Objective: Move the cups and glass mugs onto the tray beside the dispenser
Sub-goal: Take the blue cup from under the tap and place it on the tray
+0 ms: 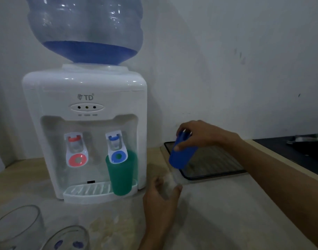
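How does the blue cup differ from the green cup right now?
The blue cup is held tilted in the right hand above the tray; the green cup stands upright on the dispenser drip grille, untouched. Both look like opaque plastic.

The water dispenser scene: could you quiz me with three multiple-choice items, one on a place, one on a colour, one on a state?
1. Where is the green cup?
A. on the tray
B. under the blue tap
C. in a hand

2. What colour is the cup in the right hand?
A. red
B. white
C. blue

3. How is the blue cup?
A. held tilted in the air
B. lying on the counter
C. stacked in a glass

Answers: B, it stands on the dispenser drip grid; C, plainly blue; A, fingers grip it above the tray edge.
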